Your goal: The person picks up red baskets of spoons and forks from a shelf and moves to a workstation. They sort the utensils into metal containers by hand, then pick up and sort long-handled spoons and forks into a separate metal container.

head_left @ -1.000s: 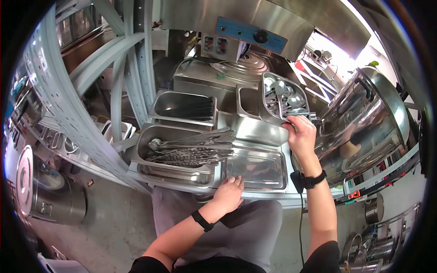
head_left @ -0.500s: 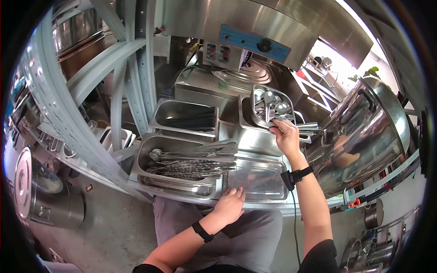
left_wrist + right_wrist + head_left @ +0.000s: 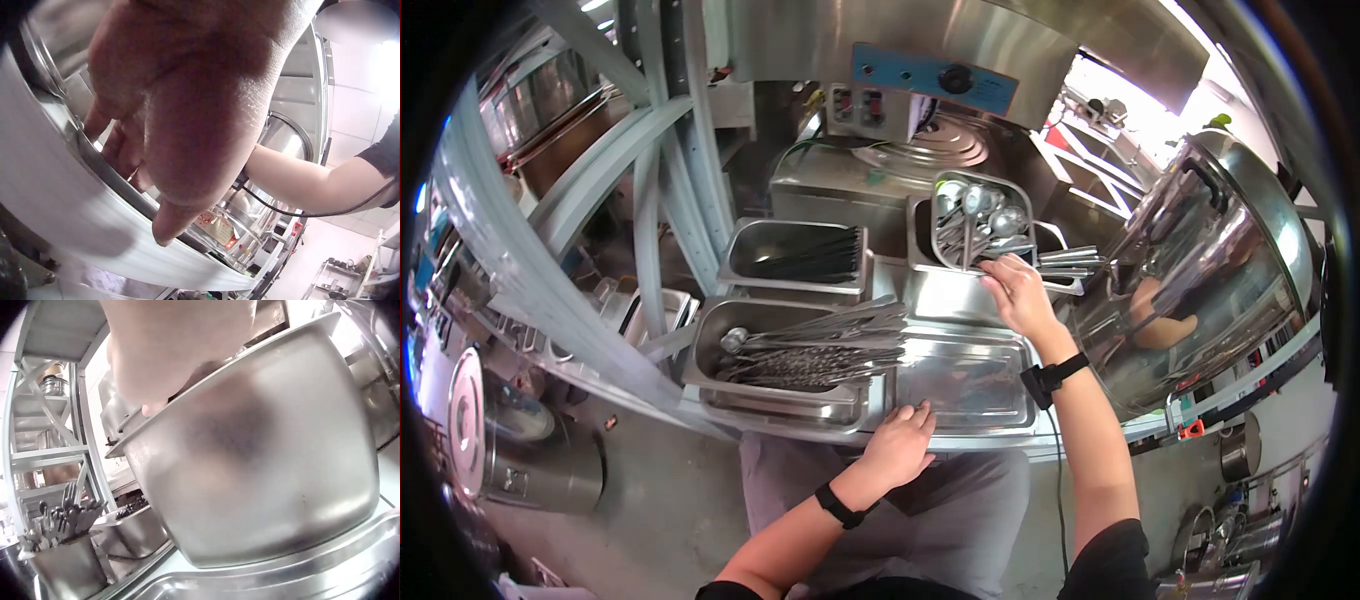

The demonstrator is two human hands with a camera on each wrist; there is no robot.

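On the tabletop (image 3: pixel 882 390), the right hand (image 3: pixel 1022 298) reaches the near rim of a steel ladle pan (image 3: pixel 1030 215) above a deeper pan (image 3: pixel 950 296); whether it grips is unclear. The left hand (image 3: pixel 900 443), fingers loosely extended, rests at the near edge beside a flat steel lid (image 3: pixel 970 375).

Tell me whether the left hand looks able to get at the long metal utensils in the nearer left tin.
Probably yes: the left hand is at the counter's front edge, and the long metal utensils jut rightward out of the tin, just beyond that hand. Nothing appears to stand between.
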